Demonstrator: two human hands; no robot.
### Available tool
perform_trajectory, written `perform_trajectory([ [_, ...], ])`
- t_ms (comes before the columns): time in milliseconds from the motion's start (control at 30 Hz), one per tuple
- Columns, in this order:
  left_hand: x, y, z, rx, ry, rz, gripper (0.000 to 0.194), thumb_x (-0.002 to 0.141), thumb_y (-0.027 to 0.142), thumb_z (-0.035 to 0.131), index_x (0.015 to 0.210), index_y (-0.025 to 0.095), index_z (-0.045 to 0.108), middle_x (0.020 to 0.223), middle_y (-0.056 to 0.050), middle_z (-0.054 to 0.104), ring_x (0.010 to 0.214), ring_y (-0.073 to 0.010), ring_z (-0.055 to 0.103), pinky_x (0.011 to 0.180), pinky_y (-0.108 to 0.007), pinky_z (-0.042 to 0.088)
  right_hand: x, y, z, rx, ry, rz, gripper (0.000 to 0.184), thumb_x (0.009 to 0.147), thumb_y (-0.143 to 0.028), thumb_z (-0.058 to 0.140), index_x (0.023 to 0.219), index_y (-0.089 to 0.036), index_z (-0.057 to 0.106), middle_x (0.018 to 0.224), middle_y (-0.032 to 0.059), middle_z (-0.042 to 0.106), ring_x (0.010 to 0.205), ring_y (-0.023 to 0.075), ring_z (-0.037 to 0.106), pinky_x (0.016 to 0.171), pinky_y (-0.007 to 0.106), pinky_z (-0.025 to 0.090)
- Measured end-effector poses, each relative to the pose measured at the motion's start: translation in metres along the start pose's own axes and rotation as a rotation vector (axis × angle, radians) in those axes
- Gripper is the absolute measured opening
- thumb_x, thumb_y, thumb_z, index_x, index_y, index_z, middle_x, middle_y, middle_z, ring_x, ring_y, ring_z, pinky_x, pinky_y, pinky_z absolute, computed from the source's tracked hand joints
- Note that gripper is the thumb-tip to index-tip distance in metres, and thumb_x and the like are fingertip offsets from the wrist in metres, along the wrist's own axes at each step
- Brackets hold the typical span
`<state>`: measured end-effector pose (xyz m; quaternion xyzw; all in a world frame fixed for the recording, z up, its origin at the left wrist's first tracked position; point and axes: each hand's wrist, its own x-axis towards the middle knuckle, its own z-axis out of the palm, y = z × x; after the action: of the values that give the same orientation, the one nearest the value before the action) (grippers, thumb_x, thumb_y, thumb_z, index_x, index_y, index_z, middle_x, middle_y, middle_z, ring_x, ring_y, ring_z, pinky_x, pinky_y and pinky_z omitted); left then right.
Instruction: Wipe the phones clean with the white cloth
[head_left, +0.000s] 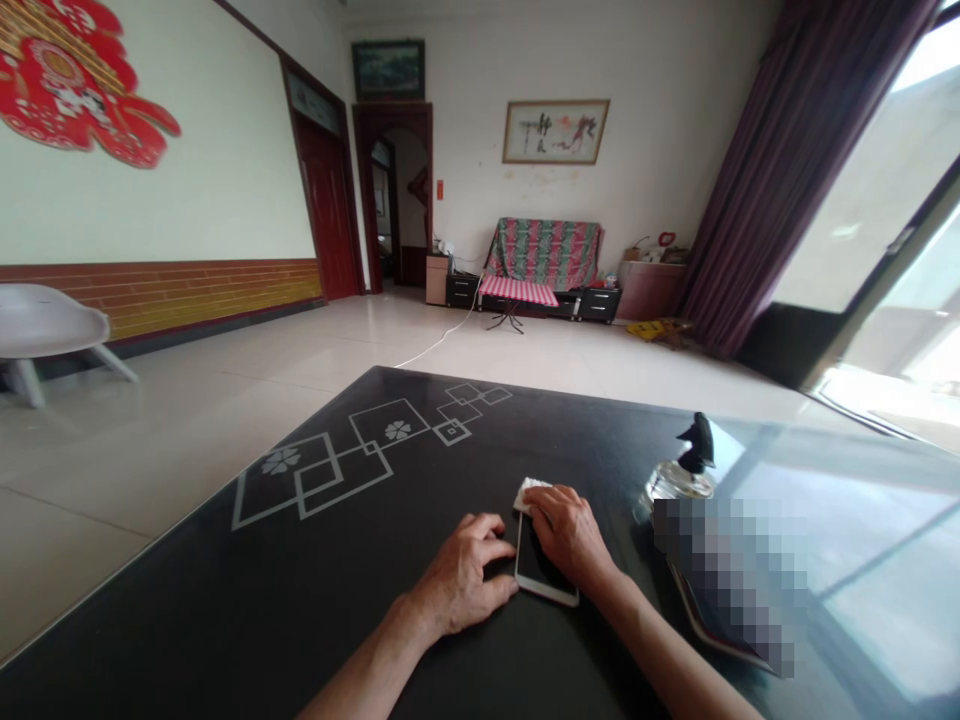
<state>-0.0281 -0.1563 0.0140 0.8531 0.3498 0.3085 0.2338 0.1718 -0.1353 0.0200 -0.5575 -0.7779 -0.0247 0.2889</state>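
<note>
A smartphone [549, 582] with a dark screen and a white frame lies flat on the glossy black table [360, 600]. My right hand [568, 530] is closed on a bunched white cloth [529, 492], pressed over the phone's upper end and covering part of the screen. Whether the cloth is fabric or tissue cannot be told. At the phone's left edge is my left hand [466, 572], its fingers apart and their tips touching or nearly touching the frame. A clear spray bottle [679, 482] with a black trigger head stands to the right of my right hand.
Beside the bottle, a flat object [720, 590] blurred by pixels rests on the table. Beyond the table are a white chair [49, 320] at left, a small table with a striped pink cover [517, 291], and a purple curtain [795, 170] by the bright window.
</note>
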Motion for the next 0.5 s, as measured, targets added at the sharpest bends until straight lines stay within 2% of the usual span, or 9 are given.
perform_trajectory([
  [167, 0.001, 0.005, -0.003, -0.030, -0.001, 0.005, 0.026, 0.071, 0.016, 0.069, 0.096, 0.024, 0.071, 0.109, -0.003, 0.059, 0.098, -0.0202, 0.053, 0.088, -0.031, 0.046, -0.026, -0.022, -0.017, 0.063, -0.104, -0.088, 0.024, 0.086, -0.016, 0.046, 0.097, -0.026, 0.065, 0.105, 0.0007, 0.068, 0.094, 0.0182, 0.058, 0.081, 0.031, 0.042],
  [267, 0.001, 0.007, -0.004, -0.038, -0.002, 0.008, 0.025, 0.071, 0.015, 0.068, 0.095, 0.023, 0.072, 0.107, -0.003, 0.059, 0.096, -0.0190, 0.053, 0.088, -0.030, 0.046, -0.040, -0.026, -0.023, 0.107, -0.136, -0.110, 0.025, 0.087, -0.015, 0.046, 0.098, -0.026, 0.065, 0.108, 0.0014, 0.067, 0.097, 0.0188, 0.057, 0.083, 0.033, 0.042],
  [500, 0.000, 0.006, -0.003, 0.000, 0.008, 0.005, 0.022, 0.071, 0.018, 0.069, 0.092, 0.023, 0.072, 0.109, -0.004, 0.059, 0.097, -0.0199, 0.054, 0.087, -0.030, 0.047, -0.051, -0.017, -0.024, 0.164, -0.057, -0.108, 0.022, 0.085, -0.015, 0.047, 0.091, -0.024, 0.066, 0.103, 0.0025, 0.069, 0.095, 0.0200, 0.058, 0.084, 0.034, 0.042],
])
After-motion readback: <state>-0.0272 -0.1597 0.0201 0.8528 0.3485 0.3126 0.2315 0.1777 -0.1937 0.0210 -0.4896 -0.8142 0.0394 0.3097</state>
